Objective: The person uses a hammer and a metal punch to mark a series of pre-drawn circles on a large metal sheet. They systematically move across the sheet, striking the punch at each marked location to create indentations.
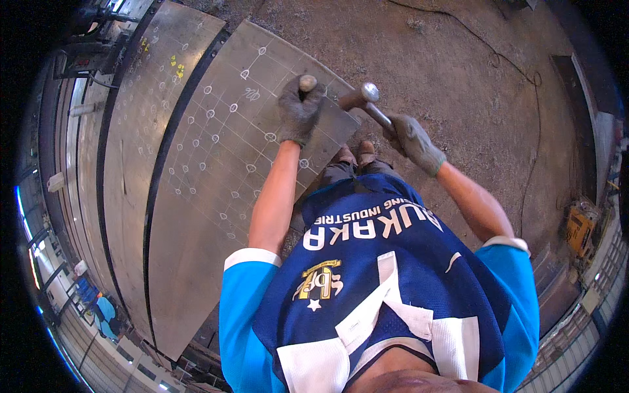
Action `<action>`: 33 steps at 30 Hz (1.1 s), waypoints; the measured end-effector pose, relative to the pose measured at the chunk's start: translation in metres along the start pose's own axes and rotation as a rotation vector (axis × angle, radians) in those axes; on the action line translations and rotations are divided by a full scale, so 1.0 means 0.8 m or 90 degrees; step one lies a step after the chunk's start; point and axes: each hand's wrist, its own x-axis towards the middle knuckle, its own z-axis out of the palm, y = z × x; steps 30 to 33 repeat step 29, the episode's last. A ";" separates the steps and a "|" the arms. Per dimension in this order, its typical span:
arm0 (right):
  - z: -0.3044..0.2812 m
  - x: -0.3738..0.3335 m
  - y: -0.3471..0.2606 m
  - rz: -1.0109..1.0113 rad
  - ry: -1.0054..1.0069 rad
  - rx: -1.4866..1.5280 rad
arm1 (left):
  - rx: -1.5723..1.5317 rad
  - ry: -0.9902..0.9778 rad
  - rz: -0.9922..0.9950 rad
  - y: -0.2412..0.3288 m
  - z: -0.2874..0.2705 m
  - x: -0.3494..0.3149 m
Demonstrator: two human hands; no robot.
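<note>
My left hand [301,112], in a grey work glove, is closed round a punch [307,82] over the near steel plate [196,262]. Only the punch's round, worn top shows above the fist; its lower end is hidden. White chalk lines and several small circles mark the plate. In my gloved right hand [417,142] is a ball-peen hammer [379,116], gripped by its handle. The hammer's head, part brown and part shiny, is off the plate's right edge, to the right of the punch and apart from it.
A second marked plate [171,46], with yellow marks, lies left of the first across a dark gap. A dark cable [538,124] runs over the dusty floor [452,72]. At the right stands a yellow machine [580,228]. Another person [105,314] in blue is at the lower left.
</note>
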 end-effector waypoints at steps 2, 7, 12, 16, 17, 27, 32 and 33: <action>0.021 -0.023 0.016 0.050 0.021 0.023 | 0.006 0.100 0.022 -0.013 -0.011 0.024; 0.040 -0.049 0.029 0.172 -0.019 0.080 | -0.014 0.222 -0.002 -0.043 -0.070 0.121; 0.062 -0.052 0.040 -0.006 0.086 -0.002 | -0.042 0.235 -0.070 -0.053 -0.093 0.160; 0.053 -0.046 0.023 0.108 0.020 0.042 | -0.055 0.209 -0.123 -0.029 -0.086 0.167; 0.048 -0.044 0.017 0.141 -0.006 0.042 | -0.054 0.209 -0.130 -0.027 -0.086 0.166; 0.040 -0.042 0.014 0.165 -0.060 0.004 | -0.081 0.184 -0.117 -0.049 -0.090 0.178; 0.045 -0.041 0.020 0.151 -0.059 -0.013 | -0.084 0.185 -0.118 -0.049 -0.089 0.178; 0.045 -0.041 0.020 0.151 -0.059 -0.013 | -0.084 0.185 -0.118 -0.049 -0.089 0.178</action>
